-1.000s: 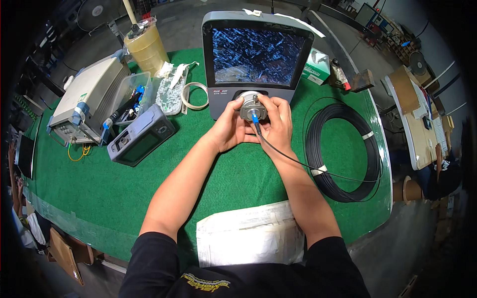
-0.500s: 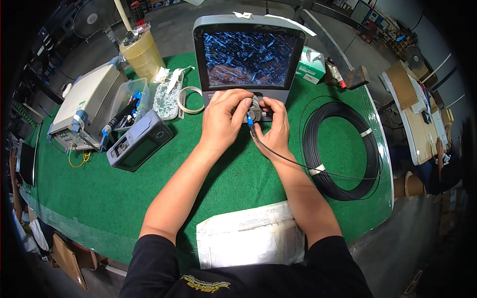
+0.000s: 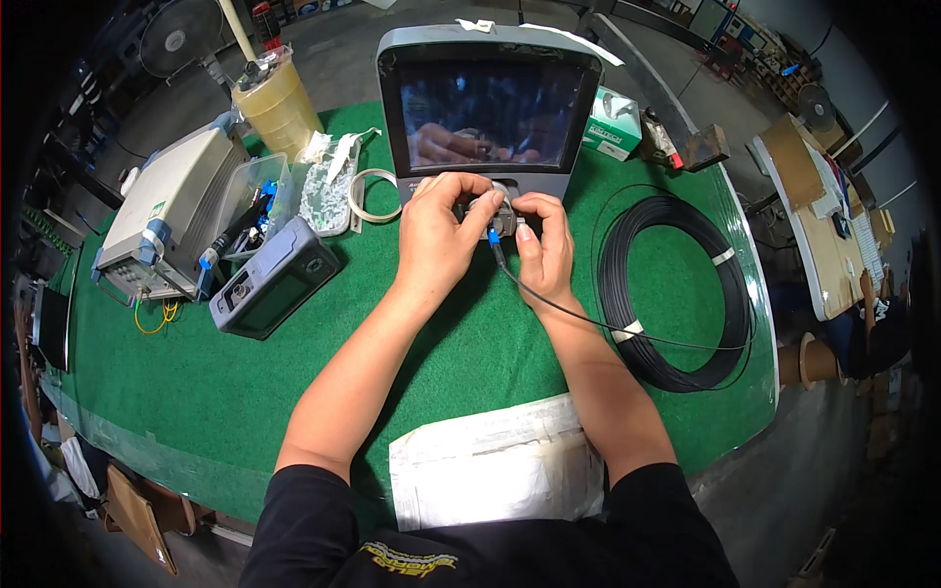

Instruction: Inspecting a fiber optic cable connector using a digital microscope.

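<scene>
The picture on the big grey screen box (image 3: 488,108) has gone dark. Your left hand (image 3: 436,235) and right hand (image 3: 542,245) both pinch the small round grey part (image 3: 497,211) at its front, where the thin black cable (image 3: 588,318) plugs in.

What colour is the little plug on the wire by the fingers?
Blue. The plug sits between the hands, seen best in the head view.

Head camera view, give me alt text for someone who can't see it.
A person's left hand and right hand grip a round fitting with a blue connector below a grey screen unit on a green table. A black cable coil lies to the right.
</scene>
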`<state>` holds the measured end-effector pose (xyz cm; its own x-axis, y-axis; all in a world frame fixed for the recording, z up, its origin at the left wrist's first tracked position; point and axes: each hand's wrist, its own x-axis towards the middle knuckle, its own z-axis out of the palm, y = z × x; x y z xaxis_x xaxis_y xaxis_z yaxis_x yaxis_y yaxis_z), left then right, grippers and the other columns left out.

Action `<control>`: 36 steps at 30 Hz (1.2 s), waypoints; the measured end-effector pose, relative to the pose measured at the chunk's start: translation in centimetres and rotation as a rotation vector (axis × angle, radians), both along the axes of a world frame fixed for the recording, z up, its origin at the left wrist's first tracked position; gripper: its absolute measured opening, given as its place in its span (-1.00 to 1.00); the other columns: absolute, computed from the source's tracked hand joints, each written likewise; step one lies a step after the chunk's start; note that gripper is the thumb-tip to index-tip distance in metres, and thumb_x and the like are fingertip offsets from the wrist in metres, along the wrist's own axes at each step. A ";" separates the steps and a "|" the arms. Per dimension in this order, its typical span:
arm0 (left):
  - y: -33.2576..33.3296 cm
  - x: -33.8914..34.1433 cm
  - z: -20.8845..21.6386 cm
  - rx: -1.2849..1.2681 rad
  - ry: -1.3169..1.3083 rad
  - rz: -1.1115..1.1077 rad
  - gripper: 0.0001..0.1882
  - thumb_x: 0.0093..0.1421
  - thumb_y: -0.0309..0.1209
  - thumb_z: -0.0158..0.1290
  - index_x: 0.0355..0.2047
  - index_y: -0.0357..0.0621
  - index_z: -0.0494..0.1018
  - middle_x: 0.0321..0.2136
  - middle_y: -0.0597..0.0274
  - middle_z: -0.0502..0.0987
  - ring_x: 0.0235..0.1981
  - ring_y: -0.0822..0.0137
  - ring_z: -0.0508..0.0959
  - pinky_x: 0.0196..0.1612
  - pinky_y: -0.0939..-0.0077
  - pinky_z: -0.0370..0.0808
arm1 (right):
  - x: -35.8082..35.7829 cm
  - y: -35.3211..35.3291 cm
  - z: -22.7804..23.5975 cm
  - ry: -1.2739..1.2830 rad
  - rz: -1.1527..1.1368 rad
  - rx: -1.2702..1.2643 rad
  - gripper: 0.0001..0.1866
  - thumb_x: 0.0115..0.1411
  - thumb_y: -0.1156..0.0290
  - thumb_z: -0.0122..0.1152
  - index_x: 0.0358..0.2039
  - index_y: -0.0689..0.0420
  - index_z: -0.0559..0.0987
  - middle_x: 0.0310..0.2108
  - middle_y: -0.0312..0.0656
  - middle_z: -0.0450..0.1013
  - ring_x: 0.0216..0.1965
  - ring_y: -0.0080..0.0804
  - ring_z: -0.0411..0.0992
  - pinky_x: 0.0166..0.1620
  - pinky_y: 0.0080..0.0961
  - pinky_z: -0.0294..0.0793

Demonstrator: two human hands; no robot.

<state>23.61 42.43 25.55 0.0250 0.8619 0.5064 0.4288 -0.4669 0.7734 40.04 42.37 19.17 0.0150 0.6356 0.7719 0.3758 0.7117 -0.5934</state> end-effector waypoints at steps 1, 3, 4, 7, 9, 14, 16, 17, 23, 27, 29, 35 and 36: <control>0.0 0.1 -0.1 -0.019 -0.033 -0.003 -0.80 0.27 -0.40 0.28 -0.21 -0.30 0.62 -0.30 0.19 0.65 -0.28 0.41 0.59 -0.16 0.49 0.53 | -0.1 0.0 -0.1 0.017 -0.009 -0.019 -0.71 0.32 0.33 0.09 -0.09 0.29 0.49 -0.11 0.07 0.48 -0.07 0.00 0.47 0.08 -0.20 0.45; 0.1 0.2 -0.2 -0.039 -0.066 -0.006 -0.80 0.27 -0.40 0.29 -0.21 -0.30 0.62 -0.30 0.19 0.65 -0.28 0.42 0.59 -0.16 0.51 0.54 | -0.1 0.1 0.0 0.007 -0.027 -0.012 -0.72 0.34 0.32 0.08 -0.10 0.28 0.49 -0.12 0.06 0.48 -0.08 0.00 0.48 0.07 -0.20 0.45; 0.0 0.2 -0.1 -0.051 -0.064 -0.006 -0.80 0.28 -0.39 0.28 -0.20 -0.30 0.63 -0.29 0.19 0.65 -0.27 0.42 0.59 -0.16 0.50 0.54 | -0.1 0.1 0.0 -0.003 -0.043 -0.005 -0.73 0.36 0.32 0.08 -0.11 0.28 0.49 -0.12 0.05 0.49 -0.09 0.00 0.48 0.06 -0.20 0.45; -0.1 0.2 -0.1 -0.021 -0.058 -0.006 -0.80 0.29 -0.39 0.26 -0.18 -0.28 0.64 -0.26 0.18 0.66 -0.25 0.41 0.60 -0.13 0.49 0.54 | -0.2 0.4 0.0 -0.009 -0.054 0.032 -0.75 0.37 0.32 0.09 -0.12 0.27 0.50 -0.13 0.05 0.50 -0.10 0.00 0.49 0.05 -0.19 0.45; 0.0 0.0 -0.2 0.021 -0.054 -0.007 -0.81 0.30 -0.39 0.24 -0.17 -0.26 0.64 -0.25 0.17 0.67 -0.23 0.40 0.60 -0.12 0.48 0.54 | -0.3 0.3 -0.1 -0.005 -0.057 0.024 -0.76 0.37 0.32 0.09 -0.13 0.26 0.51 -0.14 0.04 0.50 -0.10 0.00 0.49 0.05 -0.19 0.46; 0.0 -0.1 -0.1 0.092 0.050 -0.021 -0.84 0.29 -0.42 0.22 -0.19 -0.24 0.65 -0.24 0.19 0.67 -0.19 0.32 0.58 -0.08 0.41 0.50 | -0.3 0.2 0.1 -0.006 -0.058 0.020 -0.78 0.37 0.34 0.09 -0.16 0.25 0.52 -0.16 0.03 0.50 -0.11 -0.02 0.49 0.04 -0.21 0.46; -0.1 -0.1 0.0 0.065 0.050 -0.020 -0.84 0.29 -0.42 0.23 -0.20 -0.25 0.65 -0.25 0.19 0.66 -0.21 0.32 0.58 -0.09 0.41 0.50 | -0.3 0.3 0.2 0.006 -0.050 0.041 -0.79 0.37 0.34 0.09 -0.18 0.24 0.52 -0.17 0.02 0.51 -0.12 -0.03 0.49 0.02 -0.21 0.46; -0.1 -0.1 0.1 0.038 0.049 -0.019 -0.84 0.28 -0.42 0.23 -0.21 -0.26 0.64 -0.27 0.20 0.66 -0.23 0.33 0.57 -0.10 0.41 0.50 | -0.4 0.2 0.2 0.007 -0.051 0.041 -0.79 0.37 0.34 0.09 -0.18 0.24 0.52 -0.17 0.02 0.51 -0.12 -0.03 0.49 0.02 -0.21 0.46; 0.0 0.1 0.0 -0.027 -0.020 -0.003 -0.81 0.27 -0.39 0.27 -0.23 -0.28 0.62 -0.34 0.20 0.64 -0.26 0.35 0.57 -0.13 0.43 0.50 | -0.5 0.2 0.1 0.023 -0.057 0.005 -0.80 0.41 0.35 0.06 -0.24 0.24 0.52 -0.20 0.01 0.51 -0.17 -0.04 0.49 -0.03 -0.22 0.47; 0.1 -0.1 -0.1 -0.009 -0.019 -0.004 -0.81 0.29 -0.38 0.26 -0.21 -0.27 0.62 -0.34 0.19 0.65 -0.26 0.35 0.57 -0.14 0.42 0.51 | -0.7 0.2 0.2 0.031 -0.077 0.011 -0.78 0.44 0.35 0.04 -0.27 0.25 0.51 -0.22 0.00 0.52 -0.20 -0.05 0.49 -0.06 -0.23 0.47; -0.1 -0.1 0.1 -0.005 0.028 -0.020 -0.81 0.30 -0.38 0.23 -0.18 -0.26 0.63 -0.30 0.19 0.65 -0.24 0.33 0.57 -0.12 0.41 0.50 | -0.7 0.3 0.2 0.031 -0.082 0.003 -0.77 0.44 0.35 0.04 -0.27 0.25 0.51 -0.23 0.00 0.52 -0.21 -0.05 0.49 -0.07 -0.23 0.47; 0.1 -0.2 -0.3 0.158 0.094 -0.024 -0.82 0.33 -0.40 0.16 -0.17 -0.25 0.64 -0.21 0.20 0.64 -0.18 0.30 0.55 -0.10 0.41 0.48 | -0.7 0.1 0.4 0.024 -0.098 -0.048 -0.71 0.45 0.33 0.02 -0.36 0.27 0.51 -0.26 0.00 0.51 -0.23 -0.05 0.48 -0.11 -0.23 0.45; 0.2 -0.2 -0.4 0.159 0.094 -0.025 -0.82 0.33 -0.40 0.16 -0.17 -0.25 0.64 -0.21 0.20 0.64 -0.18 0.30 0.55 -0.10 0.41 0.48 | -0.6 0.2 0.3 0.011 -0.103 -0.048 -0.69 0.46 0.33 0.02 -0.38 0.27 0.51 -0.27 0.00 0.50 -0.23 -0.05 0.47 -0.11 -0.23 0.45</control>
<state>23.41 42.60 25.18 0.0996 0.7694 0.6310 0.4824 -0.5920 0.6456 39.43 42.56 19.51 0.0903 0.6667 0.7399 0.4389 0.6402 -0.6304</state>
